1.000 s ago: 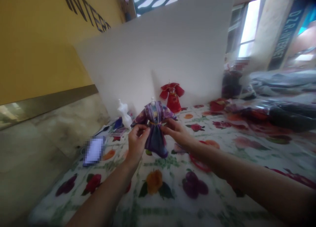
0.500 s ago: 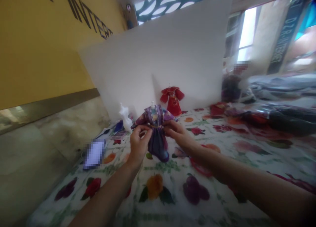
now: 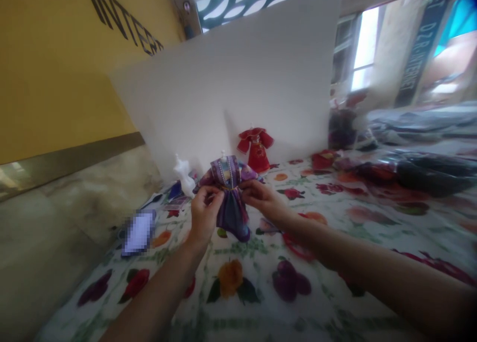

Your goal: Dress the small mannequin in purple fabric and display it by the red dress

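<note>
A small purple doll dress (image 3: 231,210) with patterned sleeves, beaded trim and a gold waist cord is on a miniature white mannequin in the middle of the view. My left hand (image 3: 204,208) pinches the dress at the left of its waist. On the other side, my right hand (image 3: 263,197) has its fingers closed on the waist, by the cord. Whether the fingertips hold the cord or the cloth is too small to tell. Behind the dress, a red doll dress (image 3: 258,151) stands against a white board. A bare white mini mannequin (image 3: 184,175) stands to the left.
A flowered tablecloth (image 3: 261,314) covers the table. At the left lies a phone-like object with a blurred screen (image 3: 138,234), near the marbled wall (image 3: 74,223). The white board (image 3: 208,99) rises at the back. Plastic-wrapped bundles (image 3: 428,175) lie at the right.
The whole view has shifted slightly, so the scene sits a little further left. Both hands stay at the waist of the purple dress, with little visible change in their grip.
</note>
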`<state>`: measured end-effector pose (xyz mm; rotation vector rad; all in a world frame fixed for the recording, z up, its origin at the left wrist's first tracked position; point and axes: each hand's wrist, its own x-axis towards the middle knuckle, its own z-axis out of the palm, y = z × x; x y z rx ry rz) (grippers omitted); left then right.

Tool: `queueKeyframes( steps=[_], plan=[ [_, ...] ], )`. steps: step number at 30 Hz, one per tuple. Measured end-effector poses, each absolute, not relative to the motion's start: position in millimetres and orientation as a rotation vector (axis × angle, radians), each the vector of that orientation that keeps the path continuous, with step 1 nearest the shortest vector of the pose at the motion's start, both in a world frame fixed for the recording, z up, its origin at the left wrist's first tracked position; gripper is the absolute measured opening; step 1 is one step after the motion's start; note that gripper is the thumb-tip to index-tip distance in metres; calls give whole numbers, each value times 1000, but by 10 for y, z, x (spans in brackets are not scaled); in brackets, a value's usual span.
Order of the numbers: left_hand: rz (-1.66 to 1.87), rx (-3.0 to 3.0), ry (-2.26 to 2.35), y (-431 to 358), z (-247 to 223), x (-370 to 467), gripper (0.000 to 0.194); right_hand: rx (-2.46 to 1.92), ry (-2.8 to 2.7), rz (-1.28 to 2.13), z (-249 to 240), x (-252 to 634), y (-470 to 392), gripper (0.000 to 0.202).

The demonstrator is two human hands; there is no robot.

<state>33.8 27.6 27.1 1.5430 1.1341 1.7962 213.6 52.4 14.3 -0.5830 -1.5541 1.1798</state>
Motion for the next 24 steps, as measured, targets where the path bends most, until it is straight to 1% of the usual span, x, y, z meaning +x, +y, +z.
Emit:
queueKeyframes(
  steps=[9,17,22,24],
  plan=[
    [1794,1515,1132,264,297,347,20,-551,-1585,1132,102,2141,563,30],
    [1808,1539,1161,276,335,341,18,-625,-1571,1112,148,2155,535,30],
    [1792,1695,1224,162,337,258,17,-740,-1560,962,247,2257,435,16],
    [1830,1866,1284,75,399,213,16,-760,-1554,902,319,2310,373,17]
  ],
)
